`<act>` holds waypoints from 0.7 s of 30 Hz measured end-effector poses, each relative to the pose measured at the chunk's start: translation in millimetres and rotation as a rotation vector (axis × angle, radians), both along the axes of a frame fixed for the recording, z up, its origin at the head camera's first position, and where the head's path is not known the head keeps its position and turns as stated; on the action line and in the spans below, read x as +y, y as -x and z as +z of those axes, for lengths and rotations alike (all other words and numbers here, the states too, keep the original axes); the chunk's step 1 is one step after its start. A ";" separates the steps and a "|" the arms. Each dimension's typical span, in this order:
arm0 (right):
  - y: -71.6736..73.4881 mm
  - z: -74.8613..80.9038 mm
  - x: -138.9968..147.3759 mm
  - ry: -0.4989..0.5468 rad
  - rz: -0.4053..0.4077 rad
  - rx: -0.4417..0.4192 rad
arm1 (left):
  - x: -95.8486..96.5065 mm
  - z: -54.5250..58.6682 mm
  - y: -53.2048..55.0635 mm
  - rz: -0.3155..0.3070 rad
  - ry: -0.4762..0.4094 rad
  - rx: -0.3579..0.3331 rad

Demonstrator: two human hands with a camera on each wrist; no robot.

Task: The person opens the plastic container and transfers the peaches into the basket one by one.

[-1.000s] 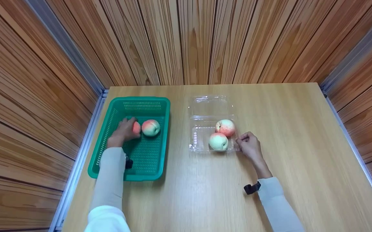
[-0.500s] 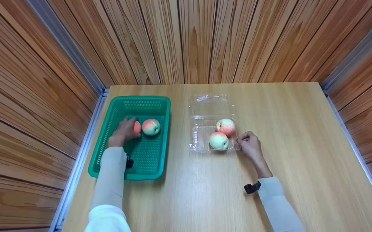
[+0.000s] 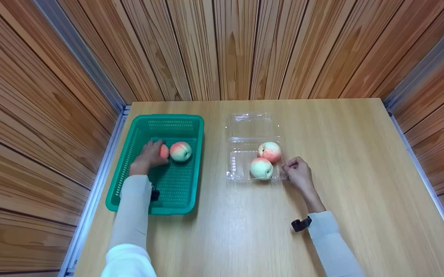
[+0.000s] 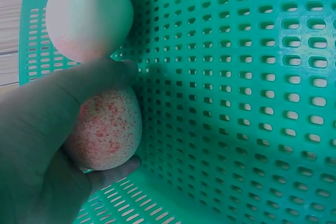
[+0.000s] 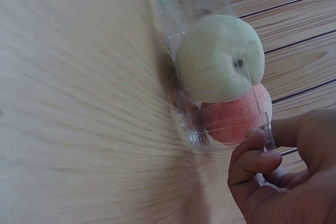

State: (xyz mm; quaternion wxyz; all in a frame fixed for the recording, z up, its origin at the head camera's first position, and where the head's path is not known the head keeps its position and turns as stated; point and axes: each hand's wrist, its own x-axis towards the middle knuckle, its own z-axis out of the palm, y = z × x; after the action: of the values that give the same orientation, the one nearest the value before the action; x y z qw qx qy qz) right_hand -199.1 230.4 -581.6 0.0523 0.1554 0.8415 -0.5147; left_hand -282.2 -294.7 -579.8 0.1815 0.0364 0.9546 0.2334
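Inside the green basket (image 3: pixel 174 192), my left hand (image 3: pixel 151 155) grips a pink-red peach (image 4: pixel 107 129), thumb on one side and fingers on the other. A second peach (image 3: pixel 181 151) lies just right of that hand in the basket. My right hand (image 3: pixel 299 174) pinches the right rim of a clear plastic clamshell box (image 3: pixel 241 165), as the right wrist view shows. Two peaches sit in the box's right half: a pale one (image 3: pixel 261 168) nearer me and a redder one (image 3: pixel 269 152) behind it, touching.
The box's clear lid (image 3: pixel 251 124) lies folded back, away from me. Basket and box stand apart on a light wooden table (image 3: pixel 222 238). Wood-panelled walls (image 3: pixel 233 50) rise behind the table and at both sides.
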 end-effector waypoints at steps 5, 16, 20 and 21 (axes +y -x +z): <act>0.1 -0.7 -0.7 0.002 0.001 -0.002 | 12.5 26.1 -11.4 0.011 0.020 -0.039; 0.0 -0.5 -1.9 0.019 -0.007 -0.015 | 10.5 26.5 -11.6 0.025 0.007 -0.057; -0.1 -1.2 -1.1 0.022 -0.001 -0.018 | 12.0 27.4 -13.8 0.018 0.014 -0.036; -0.2 -1.3 -0.8 0.027 0.001 -0.020 | 12.5 27.5 -14.0 0.015 0.018 -0.028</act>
State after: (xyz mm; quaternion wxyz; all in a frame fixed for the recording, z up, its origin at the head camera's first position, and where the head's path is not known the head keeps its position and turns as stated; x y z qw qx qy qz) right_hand -198.9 229.7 -582.9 0.0630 0.1592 0.8342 -0.5243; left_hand -268.1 -282.3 -552.3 0.1935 0.0241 0.9542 0.2269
